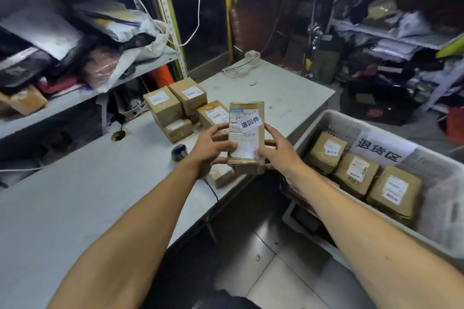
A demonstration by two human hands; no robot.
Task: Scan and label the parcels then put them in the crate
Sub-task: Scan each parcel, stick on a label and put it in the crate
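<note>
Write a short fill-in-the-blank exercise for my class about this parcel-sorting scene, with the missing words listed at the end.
1. The brown cardboard parcel is held by ____ hands, the left hand and the right hand.
2. The grey plastic crate already holds ____ parcels.
3. The crate stands to the person's ____.
4. The black handheld scanner lies on the grey ____.

Missing words: two; three; right; table

This is a parcel sorting room. Left of the grip, metal shelves (82, 98) are stuffed with bags. Labelled cardboard parcels (175, 105) sit on the grey surface (75, 183) beyond it. Right of it is a crate (439, 241) holding more.
</note>
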